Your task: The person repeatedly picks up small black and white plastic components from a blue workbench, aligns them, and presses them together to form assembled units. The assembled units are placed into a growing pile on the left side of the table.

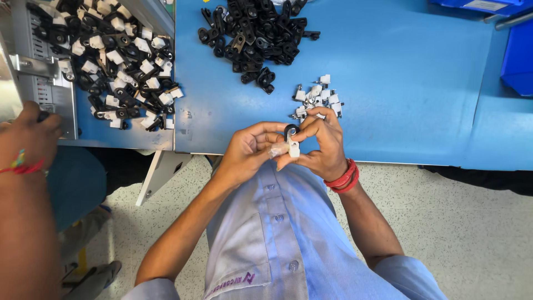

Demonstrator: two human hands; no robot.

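My left hand (248,151) and my right hand (323,145) meet just in front of the blue table's (400,100) near edge. Together they pinch a small part (292,140) made of a black ring-shaped clip on top and a white block below. My left fingertips press on its left side, and my right thumb and forefinger grip the black clip. Red bangles (344,179) circle my right wrist. A small heap of white pieces (317,98) lies on the table just beyond my right hand.
A pile of black clips (255,33) lies at the table's far middle. A large heap of joined black-and-white parts (119,61) covers the left side beside a grey metal fixture (44,72). Another person's hand (28,136) with a red thread band rests there. Blue bins (516,55) stand far right.
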